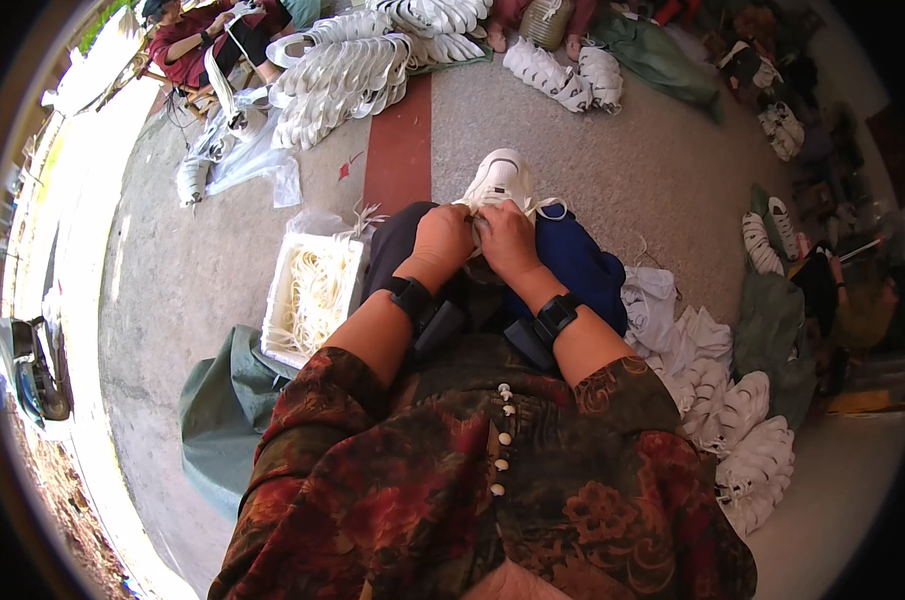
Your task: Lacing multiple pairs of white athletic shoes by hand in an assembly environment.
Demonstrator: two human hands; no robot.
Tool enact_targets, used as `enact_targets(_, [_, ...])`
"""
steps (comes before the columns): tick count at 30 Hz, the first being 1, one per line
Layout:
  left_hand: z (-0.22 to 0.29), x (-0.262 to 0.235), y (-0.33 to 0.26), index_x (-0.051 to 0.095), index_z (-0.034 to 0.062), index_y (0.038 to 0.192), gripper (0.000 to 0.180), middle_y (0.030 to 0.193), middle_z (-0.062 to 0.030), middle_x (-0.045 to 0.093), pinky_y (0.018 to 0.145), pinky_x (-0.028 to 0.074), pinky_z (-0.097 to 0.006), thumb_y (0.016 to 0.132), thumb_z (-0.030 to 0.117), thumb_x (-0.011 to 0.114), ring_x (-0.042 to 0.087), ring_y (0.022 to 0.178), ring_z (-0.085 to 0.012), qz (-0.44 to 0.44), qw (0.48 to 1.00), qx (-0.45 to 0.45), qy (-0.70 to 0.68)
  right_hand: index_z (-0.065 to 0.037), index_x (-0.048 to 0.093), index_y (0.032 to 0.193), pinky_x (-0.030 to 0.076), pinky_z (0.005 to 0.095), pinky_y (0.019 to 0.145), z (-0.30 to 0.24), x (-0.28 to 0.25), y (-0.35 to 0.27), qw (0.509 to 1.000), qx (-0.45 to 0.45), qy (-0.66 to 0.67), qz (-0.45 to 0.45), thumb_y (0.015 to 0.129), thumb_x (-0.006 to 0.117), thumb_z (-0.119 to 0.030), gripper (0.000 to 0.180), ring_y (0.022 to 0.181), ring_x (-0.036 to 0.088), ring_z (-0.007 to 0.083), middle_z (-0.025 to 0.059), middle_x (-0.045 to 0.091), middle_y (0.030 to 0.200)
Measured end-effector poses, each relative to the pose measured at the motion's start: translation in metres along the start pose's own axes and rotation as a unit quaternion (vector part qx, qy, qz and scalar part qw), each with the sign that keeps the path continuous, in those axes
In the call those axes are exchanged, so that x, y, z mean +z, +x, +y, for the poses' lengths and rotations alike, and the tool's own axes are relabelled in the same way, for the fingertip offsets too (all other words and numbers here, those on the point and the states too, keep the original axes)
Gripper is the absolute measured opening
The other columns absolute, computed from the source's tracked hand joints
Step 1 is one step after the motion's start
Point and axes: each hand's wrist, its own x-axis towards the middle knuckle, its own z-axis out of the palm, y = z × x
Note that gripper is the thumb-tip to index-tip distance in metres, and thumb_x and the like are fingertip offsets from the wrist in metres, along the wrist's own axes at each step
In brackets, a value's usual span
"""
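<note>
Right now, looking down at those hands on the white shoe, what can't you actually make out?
Head view only:
- Both hands, left hand and right hand, cover the rear of the white shoe; the fingertips are hidden.
- The white laces are too small to follow.
- The strands in the white box blur together.
- The distant shoe rows are warped near the rim.

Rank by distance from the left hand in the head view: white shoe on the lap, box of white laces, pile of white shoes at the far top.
1. white shoe: under the left hand, touching it, on the lap.
2. box of white laces: on the floor just to the person's left.
3. pile of white shoes: far ahead, beside a seated co-worker.
</note>
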Motion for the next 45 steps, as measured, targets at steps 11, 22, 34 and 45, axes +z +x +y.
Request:
enact_targets(11, [-0.024,0.002,0.006,0.064,-0.0049,0.081,0.013,0.074,-0.0063,0.065,0.062,0.047,-0.024,0.070,0.001,0.064,0.058,0.065,-0.0118,-0.068,0.975,-0.116,-0.176,-0.005,0.058,0.071,0.046,0.0409,0.065,-0.002,-0.017,0.007,0.981,-0.151,-0.107,-0.059,0.068,0.056,-0.007,0.004,0.076,0.056,0.0315,0.0154,0.056,0.075])
enact_targets(22, [0.035,-0.011,0.008,0.064,0.0055,0.073,0.017,0.073,-0.0101,0.060,0.062,0.048,-0.035,0.069,0.021,0.069,0.060,0.070,-0.0267,-0.020,0.995,0.083,-0.053,-0.001,0.053,0.069,0.044,0.0250,0.061,0.069,-0.080,-0.015,0.912,0.206,0.352,0.045,0.079,0.054,-0.004,0.011,0.062,0.052,0.0141,0.0101,0.061,0.077])
enact_targets(34, [0.047,-0.004,0.005,0.063,0.0075,0.068,0.016,0.075,-0.0092,0.058,0.068,0.046,-0.039,0.069,0.023,0.066,0.058,0.075,-0.0291,-0.092,0.972,0.152,0.157,-0.003,0.054,0.076,0.045,0.0223,0.065,0.051,-0.081,-0.004,0.708,0.197,0.678,0.019,0.084,0.052,-0.005,0.008,0.064,0.054,0.0114,0.0148,0.064,0.090])
enact_targets(45, [0.042,-0.008,0.020,0.064,0.0057,0.067,0.020,0.071,-0.0108,0.060,0.062,0.048,-0.040,0.070,0.025,0.064,0.060,0.068,-0.0291,-0.033,0.995,0.095,0.020,-0.003,0.053,0.073,0.045,0.0245,0.066,0.049,-0.085,-0.017,0.656,0.145,0.725,-0.150,0.085,0.051,-0.013,0.016,0.069,0.056,0.0136,0.0127,0.061,0.080])
